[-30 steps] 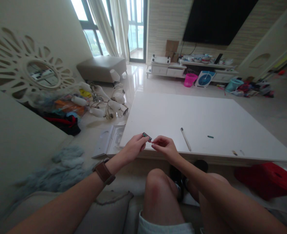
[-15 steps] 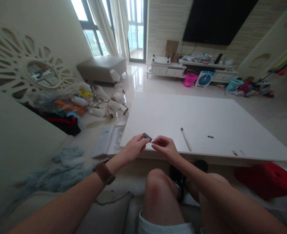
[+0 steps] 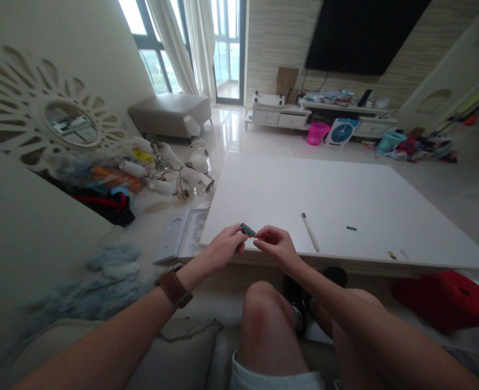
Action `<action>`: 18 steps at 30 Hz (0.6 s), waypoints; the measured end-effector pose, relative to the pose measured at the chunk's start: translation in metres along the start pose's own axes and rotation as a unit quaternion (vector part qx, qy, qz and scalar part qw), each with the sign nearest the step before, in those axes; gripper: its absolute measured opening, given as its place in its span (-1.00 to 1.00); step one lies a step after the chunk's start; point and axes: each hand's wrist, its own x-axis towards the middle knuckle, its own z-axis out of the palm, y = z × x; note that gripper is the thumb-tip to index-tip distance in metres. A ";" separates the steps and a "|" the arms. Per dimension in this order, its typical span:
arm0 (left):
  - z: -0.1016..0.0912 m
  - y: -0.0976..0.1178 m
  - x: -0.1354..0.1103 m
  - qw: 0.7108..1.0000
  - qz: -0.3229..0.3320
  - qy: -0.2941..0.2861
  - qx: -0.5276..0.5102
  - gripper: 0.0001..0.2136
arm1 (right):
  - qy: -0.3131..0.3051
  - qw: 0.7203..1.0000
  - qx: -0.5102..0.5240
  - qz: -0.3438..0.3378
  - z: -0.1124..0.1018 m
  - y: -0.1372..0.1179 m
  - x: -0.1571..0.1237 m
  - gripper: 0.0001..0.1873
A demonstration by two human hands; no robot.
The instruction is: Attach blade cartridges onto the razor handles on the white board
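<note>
Over the near edge of the white table (image 3: 288, 189), my left hand (image 3: 226, 244) pinches a small flat rectangular piece (image 3: 247, 230), dark with green on its face. Close to the piece's right end is my right hand (image 3: 276, 242), its thumb and forefinger drawn together in a pinch. Whether those fingertips hold anything is too small to make out. On the table to the right lies a slim pale stick with a dark tip (image 3: 310, 233), like a toothbrush. Farther right is a small dark bar (image 3: 351, 228).
Two tiny items, one of them brownish (image 3: 392, 255), lie near the table's front right edge. An open white box (image 3: 178, 235) sits at the table's left side. A chandelier with white shades (image 3: 182, 173) rests on the floor beyond. Something red (image 3: 446, 298) is at the right.
The small piece has turned slightly in my left hand, so more of its green face shows. My right hand has barely moved.
</note>
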 end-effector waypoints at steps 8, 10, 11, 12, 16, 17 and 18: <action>0.000 -0.006 0.002 0.999 -0.005 -0.026 0.024 -0.78 | 0.003 1.000 0.002 -0.001 -0.002 0.003 0.001 -0.76; 0.000 -0.006 0.002 0.999 -0.012 -0.029 0.037 -0.77 | 0.000 1.000 -0.007 -0.002 -0.002 0.003 0.001 -0.76; 0.000 -0.006 0.002 0.999 -0.013 -0.030 0.039 -0.77 | 0.000 1.000 -0.011 -0.002 -0.002 0.003 0.001 -0.76; 0.001 -0.006 0.002 0.999 -0.012 -0.032 0.039 -0.77 | 0.001 1.000 -0.014 -0.002 -0.002 0.003 0.001 -0.76; 0.002 -0.006 0.002 0.999 -0.005 -0.038 0.030 -0.77 | 0.003 1.000 -0.015 0.000 -0.001 0.002 0.000 -0.76; 0.002 -0.006 0.002 0.999 -0.005 -0.041 0.029 -0.77 | 0.003 1.000 -0.014 0.000 -0.001 0.002 0.000 -0.76; 0.002 -0.006 0.003 0.999 -0.005 -0.043 0.027 -0.77 | 0.004 1.000 -0.014 0.000 -0.002 0.002 0.000 -0.76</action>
